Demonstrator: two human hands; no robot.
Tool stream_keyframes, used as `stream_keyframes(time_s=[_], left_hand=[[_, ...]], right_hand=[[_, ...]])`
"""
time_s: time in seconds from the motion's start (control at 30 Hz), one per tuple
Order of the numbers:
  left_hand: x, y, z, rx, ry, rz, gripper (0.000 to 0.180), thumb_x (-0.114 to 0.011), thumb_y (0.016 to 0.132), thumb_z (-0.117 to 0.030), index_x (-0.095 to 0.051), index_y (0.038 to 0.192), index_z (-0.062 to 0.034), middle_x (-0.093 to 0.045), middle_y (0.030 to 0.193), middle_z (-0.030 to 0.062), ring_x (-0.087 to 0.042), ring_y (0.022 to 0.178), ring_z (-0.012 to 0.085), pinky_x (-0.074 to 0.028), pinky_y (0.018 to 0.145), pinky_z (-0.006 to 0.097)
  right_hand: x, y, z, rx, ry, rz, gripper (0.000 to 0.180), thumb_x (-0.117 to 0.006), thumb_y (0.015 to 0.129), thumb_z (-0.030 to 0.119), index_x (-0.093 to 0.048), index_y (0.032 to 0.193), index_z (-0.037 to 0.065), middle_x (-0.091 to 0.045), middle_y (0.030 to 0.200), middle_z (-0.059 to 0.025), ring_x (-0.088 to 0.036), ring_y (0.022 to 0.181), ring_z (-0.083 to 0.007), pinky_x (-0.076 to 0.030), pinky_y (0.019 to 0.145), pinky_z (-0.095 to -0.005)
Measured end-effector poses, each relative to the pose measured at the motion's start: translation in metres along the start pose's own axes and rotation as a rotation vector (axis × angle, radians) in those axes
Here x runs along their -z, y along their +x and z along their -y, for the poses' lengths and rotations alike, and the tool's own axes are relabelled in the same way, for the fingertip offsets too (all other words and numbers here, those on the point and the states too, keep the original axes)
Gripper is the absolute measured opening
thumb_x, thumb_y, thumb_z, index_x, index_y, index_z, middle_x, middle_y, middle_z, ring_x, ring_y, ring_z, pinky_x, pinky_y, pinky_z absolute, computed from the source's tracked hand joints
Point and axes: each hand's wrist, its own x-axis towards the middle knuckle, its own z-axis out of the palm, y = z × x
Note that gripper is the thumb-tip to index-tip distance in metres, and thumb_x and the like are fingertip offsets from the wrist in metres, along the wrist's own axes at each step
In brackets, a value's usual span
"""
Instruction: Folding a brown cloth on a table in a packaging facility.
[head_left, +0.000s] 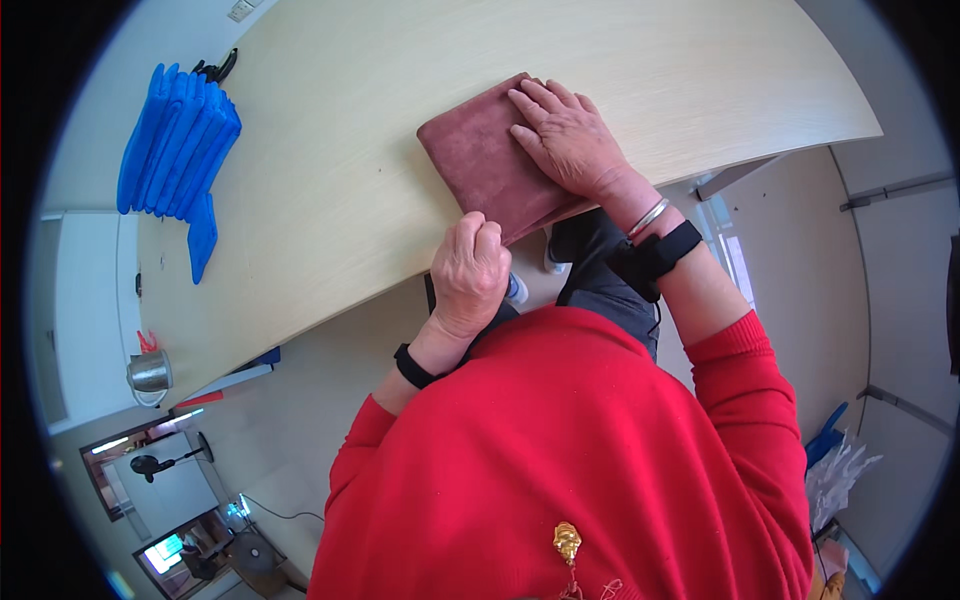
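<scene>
A folded reddish-brown cloth (480, 145) with a soft, suede-like face lies as a thick, roughly square stack at the table's front edge. My right hand (570, 140) rests flat on its right part, palm down and fingers stretched out. At the cloth's near left corner, my left hand (470, 270) is closed with curled fingers. It seems to grip the cloth's edge there; the fingertips are hidden beneath the knuckles.
Folded blue cloths (180, 145) stand in a row on the left of the pale wooden table (330, 120), with a black object (222, 68) behind them. A metal cup (150, 372) sits at the table's left end. Clear plastic (835, 480) is at the lower right.
</scene>
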Motion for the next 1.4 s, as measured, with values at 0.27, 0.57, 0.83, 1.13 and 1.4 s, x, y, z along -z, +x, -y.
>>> stream_keyframes(time_s=[0.27, 0.57, 0.83, 1.13, 1.4], left_hand=[[0.035, 0.041, 0.039, -0.012, -0.037, 0.074, 0.024, -0.069, 0.084, -0.017, -0.059, 0.102, -0.0049, -0.060, 0.101, 0.0138, -0.062, 0.085, 0.0308, -0.051, 0.075, 0.041], [-0.019, 0.074, 0.120, 0.540, -0.367, 0.490, 0.029, -0.066, 0.088, -0.024, -0.062, 0.102, 0.0007, -0.068, 0.101, 0.0200, -0.066, 0.091, 0.0362, -0.052, 0.080, 0.043], [0.013, 0.013, 0.069, 0.716, -0.080, 0.193, 0.023, -0.068, 0.087, -0.021, -0.060, 0.098, -0.0016, -0.065, 0.070, 0.0114, -0.063, 0.066, 0.0227, -0.049, 0.065, 0.037], [0.022, 0.025, 0.049, 0.272, -0.074, 0.082, 0.034, -0.058, 0.094, -0.017, -0.055, 0.125, -0.0018, -0.056, 0.124, 0.0201, -0.054, 0.116, 0.0353, -0.042, 0.100, 0.043], [-0.016, 0.037, 0.064, 0.212, -0.151, 0.321, 0.053, -0.046, 0.100, -0.032, -0.039, 0.146, -0.0062, -0.035, 0.152, 0.0168, -0.030, 0.142, 0.0313, -0.024, 0.117, 0.043]], right_hand=[[0.004, -0.006, 0.000, -0.003, -0.052, 0.030, 0.055, -0.039, 0.100, 0.041, -0.040, 0.147, 0.012, -0.038, 0.152, -0.0099, -0.034, 0.140, -0.0318, -0.026, 0.117, -0.0420], [0.007, 0.014, -0.001, 0.231, 0.004, 0.146, 0.055, -0.040, 0.100, 0.041, -0.041, 0.146, 0.010, -0.039, 0.151, -0.0119, -0.036, 0.139, -0.0311, -0.027, 0.117, -0.0405], [0.015, 0.052, 0.022, 0.346, -0.119, 0.170, 0.052, -0.044, 0.099, 0.039, -0.046, 0.142, 0.009, -0.044, 0.147, -0.0124, -0.039, 0.137, -0.0305, -0.030, 0.114, -0.0429], [0.024, -0.002, 0.069, 0.181, 0.105, 0.024, 0.055, -0.053, 0.094, 0.036, -0.047, 0.138, 0.004, -0.045, 0.145, -0.0150, -0.038, 0.137, -0.0321, -0.029, 0.113, -0.0453], [-0.003, -0.017, 0.061, 0.047, -0.003, -0.035, 0.061, -0.055, 0.092, 0.036, -0.044, 0.141, 0.002, -0.041, 0.148, -0.0177, -0.034, 0.139, -0.0354, -0.025, 0.115, -0.0481]])
